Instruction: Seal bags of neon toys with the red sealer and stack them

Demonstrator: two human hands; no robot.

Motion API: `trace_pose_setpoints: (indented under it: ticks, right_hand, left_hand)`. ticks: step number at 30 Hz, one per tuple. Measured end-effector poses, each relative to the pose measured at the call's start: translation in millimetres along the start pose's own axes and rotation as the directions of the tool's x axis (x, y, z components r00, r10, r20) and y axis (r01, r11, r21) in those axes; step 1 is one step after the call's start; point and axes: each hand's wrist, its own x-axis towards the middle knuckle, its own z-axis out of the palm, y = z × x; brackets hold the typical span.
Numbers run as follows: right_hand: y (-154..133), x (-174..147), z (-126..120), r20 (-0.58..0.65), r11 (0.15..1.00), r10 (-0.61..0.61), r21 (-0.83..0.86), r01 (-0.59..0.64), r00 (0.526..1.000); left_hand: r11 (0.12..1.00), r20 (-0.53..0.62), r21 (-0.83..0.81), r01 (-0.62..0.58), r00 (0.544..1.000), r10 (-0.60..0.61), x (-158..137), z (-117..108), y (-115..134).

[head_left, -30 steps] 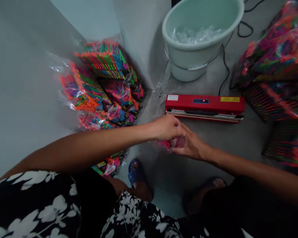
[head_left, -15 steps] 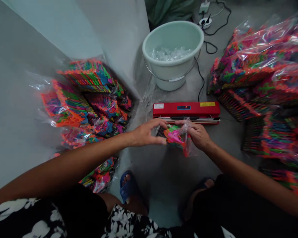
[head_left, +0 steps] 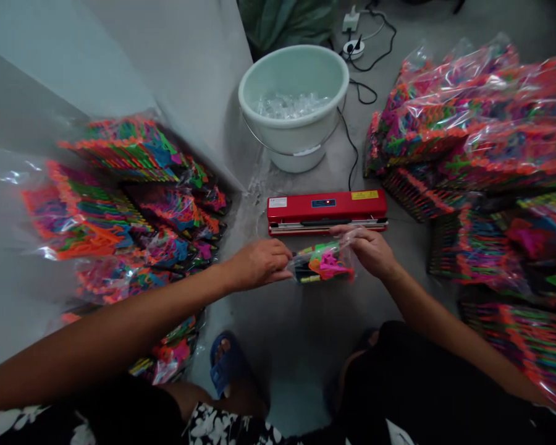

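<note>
A transparent plastic packet of multicoloured pieces (head_left: 325,262) is gripped at opposite ends by the left hand (head_left: 262,262) and right hand (head_left: 371,250), fingers closed, presumably for steadiness.

1. The floor (head_left: 296,346) is viewed from the wearer's head, with the lens aimed forward and steeply down.
2. The left hand (head_left: 262,262) and right hand (head_left: 373,252) are framed near the center, beyond the patterned clothing (head_left: 217,426) caught close at the bottom edge.
3. The pale bucket (head_left: 299,137) is seen farther off, toward the top, and a wall (head_left: 120,55) is taken in at upper left.
</note>
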Motion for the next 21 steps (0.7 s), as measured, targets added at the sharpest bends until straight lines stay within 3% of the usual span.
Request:
trace_pose_setpoints:
  ticks: [3, 7, 12, 16, 21]
  right_hand:
    - [0, -9, -11, -0.147, 1.0, -0.001, 0.018, 0.004, 0.989]
    - [-1, -24, -22, -0.171, 0.999, -0.037, -0.008, 0.036, 0.985]
    - [0, -43, -21, 0.04, 1.0, -0.022, 0.012, 0.021, 0.999]
    - [-6, -53, -10, 0.21, 0.957, -0.1, -0.247, 0.152, 0.973]
    - [-15, -55, 7, 0.256, 0.795, -0.252, -0.494, 0.351, 0.933]
  left_hand:
    - [0.996, -0.057, 0.011, 0.085, 0.995, -0.085, 0, 3, 8]
    - [0.983, -0.118, -0.026, 0.183, 0.976, -0.184, 0, 7, 10]
    - [0.918, -0.154, -0.185, 0.35, 0.913, -0.379, 4, 9, 8]
    - [0.885, -0.133, -0.238, 0.4, 0.889, -0.438, 10, 9, 5]
    - [0.89, -0.078, -0.251, 0.38, 0.909, -0.41, 14, 7, -1]
